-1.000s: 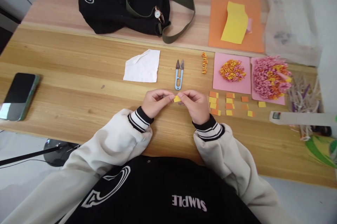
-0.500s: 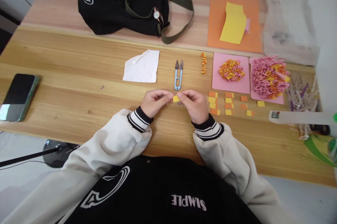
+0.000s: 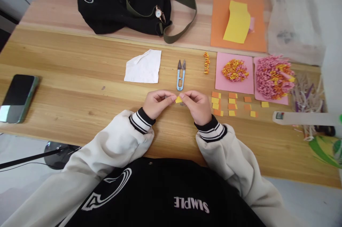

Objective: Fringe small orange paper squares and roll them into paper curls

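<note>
Both my left hand (image 3: 156,105) and my right hand (image 3: 199,107) pinch one small yellow piece (image 3: 178,100), apparently paper; tugging unevenly could tear or crease it.

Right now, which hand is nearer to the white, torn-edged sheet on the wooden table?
Left. The left hand is below the white, torn-edged sheet in the picture; the right hand is farther off, below and to its right.

Head camera, looking forward and down, above table (image 3: 66,77)
</note>
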Available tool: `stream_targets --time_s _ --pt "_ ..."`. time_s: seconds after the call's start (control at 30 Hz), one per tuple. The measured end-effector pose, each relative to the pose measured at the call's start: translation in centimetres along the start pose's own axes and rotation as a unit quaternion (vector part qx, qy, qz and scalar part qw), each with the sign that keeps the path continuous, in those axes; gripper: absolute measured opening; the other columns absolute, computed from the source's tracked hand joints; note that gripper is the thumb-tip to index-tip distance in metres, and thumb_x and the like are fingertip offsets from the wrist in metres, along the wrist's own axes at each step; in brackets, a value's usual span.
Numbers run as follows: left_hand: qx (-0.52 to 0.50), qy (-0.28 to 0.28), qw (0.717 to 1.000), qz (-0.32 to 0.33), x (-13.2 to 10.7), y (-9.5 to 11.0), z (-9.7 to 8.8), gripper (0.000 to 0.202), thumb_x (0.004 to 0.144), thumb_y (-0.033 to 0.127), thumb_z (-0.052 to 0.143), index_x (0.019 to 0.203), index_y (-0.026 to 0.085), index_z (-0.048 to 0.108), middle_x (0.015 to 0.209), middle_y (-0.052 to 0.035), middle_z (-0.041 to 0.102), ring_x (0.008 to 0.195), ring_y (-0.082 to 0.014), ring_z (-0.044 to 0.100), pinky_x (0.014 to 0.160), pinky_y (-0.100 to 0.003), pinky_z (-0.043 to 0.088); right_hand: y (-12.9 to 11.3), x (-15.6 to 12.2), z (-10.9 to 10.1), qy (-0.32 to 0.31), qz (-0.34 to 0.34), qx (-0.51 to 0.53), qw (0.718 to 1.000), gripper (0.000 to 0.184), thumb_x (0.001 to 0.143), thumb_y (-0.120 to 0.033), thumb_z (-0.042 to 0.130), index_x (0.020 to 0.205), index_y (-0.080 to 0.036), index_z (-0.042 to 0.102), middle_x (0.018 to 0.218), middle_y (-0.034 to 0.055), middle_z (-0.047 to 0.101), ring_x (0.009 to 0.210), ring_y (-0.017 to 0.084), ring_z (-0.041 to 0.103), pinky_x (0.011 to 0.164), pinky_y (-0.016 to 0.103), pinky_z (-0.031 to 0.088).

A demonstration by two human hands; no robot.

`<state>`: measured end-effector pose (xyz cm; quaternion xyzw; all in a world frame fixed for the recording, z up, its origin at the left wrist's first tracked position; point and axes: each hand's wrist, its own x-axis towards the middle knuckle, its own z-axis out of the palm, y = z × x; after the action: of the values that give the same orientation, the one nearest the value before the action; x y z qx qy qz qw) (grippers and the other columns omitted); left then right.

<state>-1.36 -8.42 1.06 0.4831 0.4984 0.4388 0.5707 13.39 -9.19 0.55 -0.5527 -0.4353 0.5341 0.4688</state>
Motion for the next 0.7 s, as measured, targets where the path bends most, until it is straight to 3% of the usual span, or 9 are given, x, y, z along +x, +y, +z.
stream_targets --time_s 0.7 --pt "0.004 0.019 1.000 -0.006 0.03 -0.16 0.03 0.029 0.064 0.041 0.073 0.064 0.013 0.065 0.055 -0.0002 0.063 0.048 -0.0071 0.050 0.052 -0.022 0.045 -0.14 0.06 0.06 0.003 0.017 0.015 1.000 0.021 0.062 -0.039 0.069 0.063 -0.018 0.064 0.056 -0.0022 0.060 0.053 0.009 0.050 0.058 0.026 0.044"
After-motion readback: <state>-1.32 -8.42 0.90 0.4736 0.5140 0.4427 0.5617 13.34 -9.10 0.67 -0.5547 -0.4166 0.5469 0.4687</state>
